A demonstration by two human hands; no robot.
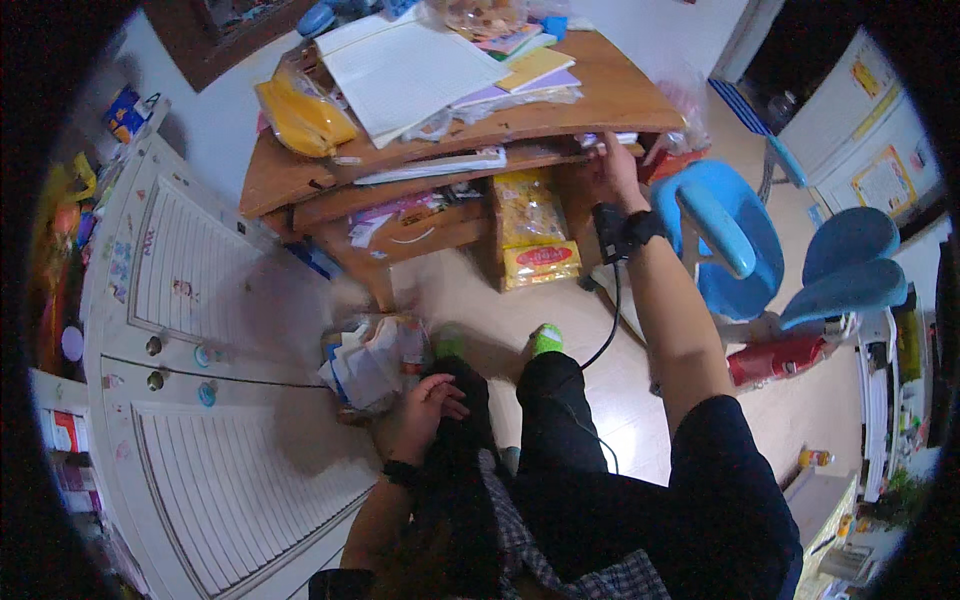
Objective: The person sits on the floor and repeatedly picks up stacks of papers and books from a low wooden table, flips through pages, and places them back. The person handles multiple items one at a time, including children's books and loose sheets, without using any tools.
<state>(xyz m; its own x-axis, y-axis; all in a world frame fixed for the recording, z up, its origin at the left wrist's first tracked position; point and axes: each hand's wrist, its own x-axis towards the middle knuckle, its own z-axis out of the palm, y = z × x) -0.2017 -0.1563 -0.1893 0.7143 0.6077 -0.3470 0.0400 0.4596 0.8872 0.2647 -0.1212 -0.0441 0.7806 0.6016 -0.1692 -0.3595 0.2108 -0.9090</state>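
Note:
My right hand (619, 171) reaches to the slot beneath the wooden desktop (615, 97), at its right end. Its fingertips are at a small stack of white and purplish papers or booklets (619, 139); whether they grip any is hidden. My left hand (435, 409) hangs over my left thigh, holding nothing, its fingers loosely apart. Beside it on the floor is a bag of crumpled papers and packaging (369, 360). A white booklet or paper stack (442, 166) lies farther left in the same slot.
An open grid-lined notebook (412, 71) and a yellow plastic bag (304, 112) lie on the desk. Yellow packages (540, 262) stand below. A blue chair (750, 240) stands to the right, a white louvred cabinet (225, 480) to the left. A black cable (616, 315) hangs from my right wrist.

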